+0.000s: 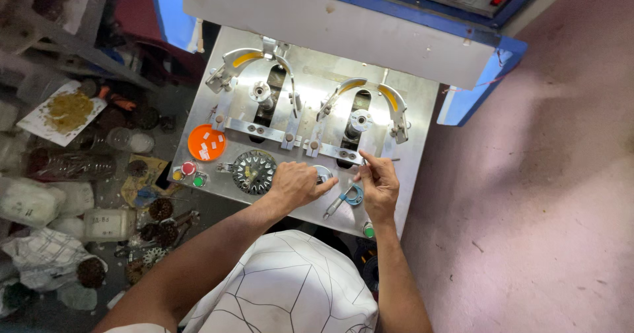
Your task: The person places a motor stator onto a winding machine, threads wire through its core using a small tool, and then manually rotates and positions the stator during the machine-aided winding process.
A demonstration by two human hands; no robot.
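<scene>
Steel plate [403, 194] of a machine fills the head view, set under a blue-edged housing [489, 62] with a keypad and a lit red switch. On it sit two curved clamp fixtures with yellow strips, one on the left [254, 92] and one on the right [360, 111], an orange disc [207, 143], a dark round toothed part [254, 172] and small red, yellow and green buttons. The left hand [295, 184] rests on the plate beside the toothed part, fingers curled loosely over a small round metal piece [323, 172], gripping nothing that I can make out. The right hand [378, 182] pinches a thin pin-like piece [364, 163] just below the right fixture, fingers closed on it. A blue-framed micrometer [345, 199] lies on the plate between the two hands. Judging from this, the slender piece could slip from the pinch and drop off the plate's near edge, and the micrometer, lying close to that edge, could be nudged off by either wrist. Clutter covers the floor to the left.
</scene>
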